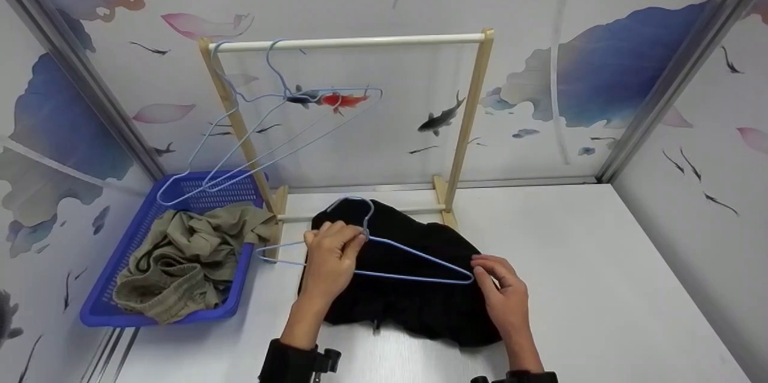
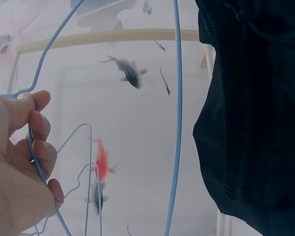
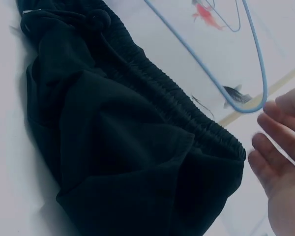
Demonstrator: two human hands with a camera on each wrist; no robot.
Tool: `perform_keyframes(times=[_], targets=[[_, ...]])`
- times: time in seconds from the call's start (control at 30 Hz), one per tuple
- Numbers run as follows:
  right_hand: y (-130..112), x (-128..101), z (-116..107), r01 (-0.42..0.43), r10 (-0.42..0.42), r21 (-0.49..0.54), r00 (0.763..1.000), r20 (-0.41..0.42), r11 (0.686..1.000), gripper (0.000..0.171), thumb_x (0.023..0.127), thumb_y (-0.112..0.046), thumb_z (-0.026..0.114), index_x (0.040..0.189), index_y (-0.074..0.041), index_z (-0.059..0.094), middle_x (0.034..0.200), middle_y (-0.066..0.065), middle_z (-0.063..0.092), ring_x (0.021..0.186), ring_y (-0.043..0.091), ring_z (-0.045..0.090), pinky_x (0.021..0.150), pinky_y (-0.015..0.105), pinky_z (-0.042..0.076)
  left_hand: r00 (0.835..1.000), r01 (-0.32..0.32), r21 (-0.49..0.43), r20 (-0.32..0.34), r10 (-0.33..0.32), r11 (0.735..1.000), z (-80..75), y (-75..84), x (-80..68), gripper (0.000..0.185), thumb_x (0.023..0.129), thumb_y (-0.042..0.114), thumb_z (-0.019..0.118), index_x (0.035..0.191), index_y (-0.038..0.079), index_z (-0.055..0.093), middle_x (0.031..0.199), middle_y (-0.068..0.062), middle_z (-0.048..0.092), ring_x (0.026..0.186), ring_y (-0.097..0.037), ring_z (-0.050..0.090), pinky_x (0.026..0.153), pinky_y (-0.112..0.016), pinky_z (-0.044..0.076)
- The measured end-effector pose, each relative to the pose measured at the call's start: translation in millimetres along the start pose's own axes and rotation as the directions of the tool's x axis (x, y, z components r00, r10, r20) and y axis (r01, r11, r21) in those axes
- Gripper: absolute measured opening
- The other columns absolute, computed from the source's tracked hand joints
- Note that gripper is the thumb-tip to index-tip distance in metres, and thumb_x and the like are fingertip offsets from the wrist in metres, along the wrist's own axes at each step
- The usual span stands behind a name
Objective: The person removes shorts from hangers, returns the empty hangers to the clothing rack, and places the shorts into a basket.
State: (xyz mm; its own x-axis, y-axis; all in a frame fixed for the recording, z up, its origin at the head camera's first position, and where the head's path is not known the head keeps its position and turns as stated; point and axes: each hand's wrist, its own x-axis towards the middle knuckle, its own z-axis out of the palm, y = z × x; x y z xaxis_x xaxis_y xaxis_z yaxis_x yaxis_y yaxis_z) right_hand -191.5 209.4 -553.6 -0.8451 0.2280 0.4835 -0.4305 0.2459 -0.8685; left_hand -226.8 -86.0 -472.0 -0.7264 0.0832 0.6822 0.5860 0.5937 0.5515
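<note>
My left hand point(image 1: 329, 260) grips a light-blue wire clothes hanger point(image 1: 414, 277) just under its hook, fingers curled round the wire. At the hanger's right corner is my right hand point(image 1: 507, 296); in the right wrist view its fingertips point(image 3: 269, 108) meet the wire, with the fingers loosely bent and not wrapped round it. Below the hanger, black pants point(image 1: 420, 317) lie bunched on the white table. Their gathered elastic waistband point(image 3: 174, 105) and a drawstring toggle point(image 3: 99, 19) show in the right wrist view. The hanger stands apart from the waistband there.
A wooden rack with a white rail point(image 1: 360, 42) stands behind the pants, with blue wire hangers point(image 1: 282, 68) hooked at its left end. To the left, a blue plastic basket point(image 1: 96, 305) holds an olive garment point(image 1: 180, 263). Printed wall panels enclose the white table point(image 1: 600, 287).
</note>
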Motion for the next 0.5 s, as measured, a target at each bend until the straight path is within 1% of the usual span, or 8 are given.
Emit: perform_keyframes(times=[0.07, 0.1, 0.17, 0.27, 0.4, 0.5], targets=[[-2.9, -0.1, 0.9, -0.022, 0.019, 0.047, 0.998, 0.057, 0.999, 0.014, 0.096, 0.01, 0.064, 0.103, 0.006, 0.076, 0.109, 0.024, 0.07, 0.104, 0.002, 0.064, 0.088, 0.012, 0.05, 1.0, -0.001, -0.004, 0.009, 0.001, 1.0, 0.7, 0.2, -0.3, 0.006, 0.091, 0.014, 0.074, 0.086, 0.011, 0.077, 0.075, 0.002, 0.063, 0.07, -0.017, 0.05, 0.077, -0.037, 0.025], [-3.8, -0.1, 1.4, -0.032, 0.027, 0.055, 0.996, 0.089, 0.998, 0.014, 0.097, 0.009, 0.064, 0.105, 0.006, 0.075, 0.108, 0.023, 0.07, 0.102, 0.003, 0.065, 0.088, 0.012, 0.051, 1.0, -0.001, -0.003, 0.014, 0.001, 1.0, 1.2, 0.4, -0.6, 0.007, 0.092, 0.014, 0.074, 0.087, 0.011, 0.077, 0.075, 0.002, 0.063, 0.07, -0.017, 0.05, 0.078, -0.038, 0.025], [-5.0, -0.4, 2.4, -0.045, 0.036, 0.054, 0.987, 0.156, 0.998, 0.015, 0.099, 0.005, 0.063, 0.106, 0.004, 0.076, 0.106, 0.021, 0.072, 0.098, 0.004, 0.065, 0.086, 0.013, 0.051, 1.0, 0.0, -0.001, 0.021, 0.001, 1.0, 2.0, 1.1, -1.0, 0.006, 0.092, 0.013, 0.074, 0.087, 0.012, 0.077, 0.075, 0.002, 0.064, 0.07, -0.017, 0.05, 0.078, -0.038, 0.026], [-6.5, -1.6, 4.9, -0.065, 0.051, 0.051, 0.97, 0.236, 0.997, 0.014, 0.099, 0.003, 0.063, 0.103, 0.0, 0.076, 0.101, 0.017, 0.072, 0.093, 0.004, 0.065, 0.083, 0.015, 0.051, 0.999, 0.002, 0.002, 0.038, -0.002, 1.0, 3.2, 2.3, -1.5, 0.005, 0.092, 0.012, 0.074, 0.087, 0.012, 0.077, 0.076, 0.003, 0.064, 0.071, -0.017, 0.051, 0.078, -0.038, 0.026], [-5.7, -3.0, 7.3, -0.077, 0.049, 0.076, 0.947, 0.317, 0.994, 0.013, 0.098, 0.006, 0.063, 0.098, 0.0, 0.075, 0.096, 0.016, 0.073, 0.09, 0.005, 0.066, 0.081, 0.016, 0.053, 0.998, 0.009, 0.005, 0.066, -0.01, 1.0, 4.3, 3.7, -2.1, 0.006, 0.093, 0.013, 0.073, 0.088, 0.013, 0.076, 0.077, 0.004, 0.063, 0.073, -0.017, 0.051, 0.079, -0.039, 0.028], [-4.6, -3.1, 7.2, -0.071, 0.035, 0.085, 0.931, 0.363, 0.994, 0.014, 0.099, 0.005, 0.061, 0.096, 0.001, 0.075, 0.094, 0.017, 0.073, 0.089, 0.008, 0.068, 0.081, 0.019, 0.055, 0.997, 0.007, 0.007, 0.072, -0.007, 1.0, 5.5, 3.8, -2.6, 0.007, 0.094, 0.014, 0.072, 0.088, 0.013, 0.075, 0.078, 0.004, 0.063, 0.075, -0.017, 0.051, 0.081, -0.041, 0.03]])
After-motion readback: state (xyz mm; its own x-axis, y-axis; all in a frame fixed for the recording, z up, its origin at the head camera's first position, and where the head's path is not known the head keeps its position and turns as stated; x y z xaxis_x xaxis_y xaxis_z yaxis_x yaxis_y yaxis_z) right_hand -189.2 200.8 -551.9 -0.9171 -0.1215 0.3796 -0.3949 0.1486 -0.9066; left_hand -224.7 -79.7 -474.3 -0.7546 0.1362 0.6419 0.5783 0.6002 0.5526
